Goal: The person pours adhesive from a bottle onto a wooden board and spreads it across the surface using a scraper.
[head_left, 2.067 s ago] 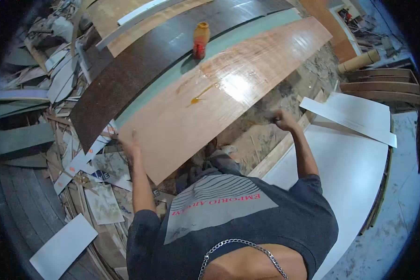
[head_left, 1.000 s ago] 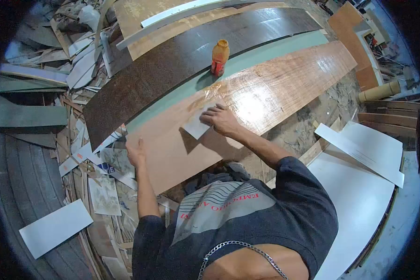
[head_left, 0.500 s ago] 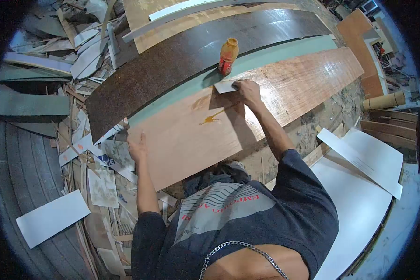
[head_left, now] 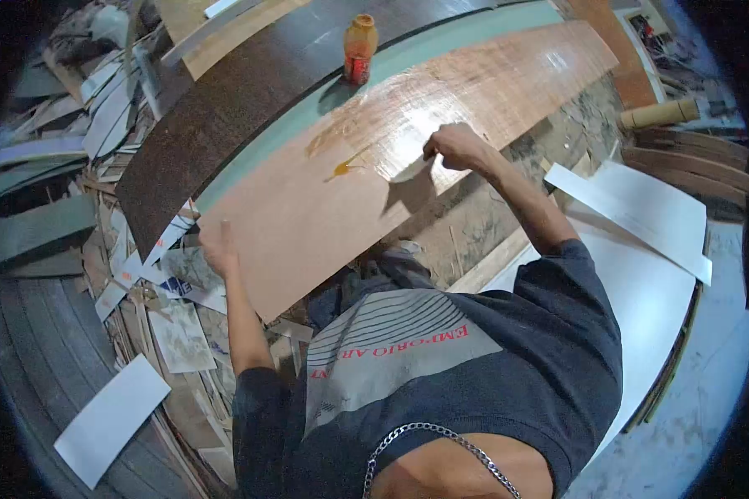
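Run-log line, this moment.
left hand: gripping wood panel | right hand: holding flat card | bottle: upright | amber streak: on panel

Left hand: thumb extended, other fingers unclear
Right hand: fingers curled, knuckles up
Left forearm: reaching forward
Right forearm: angled inward

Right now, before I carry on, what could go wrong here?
The bottle looks uncapped and stands by the far edge of the wooden board; a bump might tip it. The amber puddle could smear onto the right hand. The board might slide if the left hand slips.
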Available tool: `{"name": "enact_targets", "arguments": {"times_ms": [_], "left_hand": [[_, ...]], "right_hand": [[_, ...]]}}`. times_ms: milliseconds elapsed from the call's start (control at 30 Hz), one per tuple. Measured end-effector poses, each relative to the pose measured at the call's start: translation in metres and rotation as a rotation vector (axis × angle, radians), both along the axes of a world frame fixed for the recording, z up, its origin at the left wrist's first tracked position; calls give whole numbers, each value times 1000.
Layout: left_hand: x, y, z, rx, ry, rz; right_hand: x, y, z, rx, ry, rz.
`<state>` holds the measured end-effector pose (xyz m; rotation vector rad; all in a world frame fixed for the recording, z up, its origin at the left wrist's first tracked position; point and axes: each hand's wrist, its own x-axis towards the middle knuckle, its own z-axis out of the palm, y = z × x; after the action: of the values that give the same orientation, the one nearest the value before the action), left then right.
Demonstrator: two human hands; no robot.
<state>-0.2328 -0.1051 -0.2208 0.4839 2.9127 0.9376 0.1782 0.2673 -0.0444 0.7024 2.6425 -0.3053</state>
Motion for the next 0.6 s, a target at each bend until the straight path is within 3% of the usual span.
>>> {"name": "enact_targets", "arguments": {"times_ms": [133, 200, 233, 300, 400, 500, 533, 600], "left_hand": [[9, -2, 15, 32, -29, -11], [1, -9, 2, 60, -31, -60], [-6, -11, -6, 94, -12, -115], [-15, -3, -10, 201, -54, -146], [-16, -5, 8, 250, -33, -170], [-25, 9, 21, 115, 73, -175], [-29, 11, 23, -1, 114, -179], [-37, 11, -6, 76, 97, -177]], "right_hand": [[60, -47, 13, -73, -37, -74], [91, -74, -20, 5, -240, -93], [103, -93, -17, -19, -245, -226], [148, -85, -82, -33, -193, -332], [106, -107, -8, -221, 45, -451], [38, -116, 23, -415, 680, -448], [13, -112, 20, -315, 713, -383], [-38, -110, 8, 66, 687, -263]]}}
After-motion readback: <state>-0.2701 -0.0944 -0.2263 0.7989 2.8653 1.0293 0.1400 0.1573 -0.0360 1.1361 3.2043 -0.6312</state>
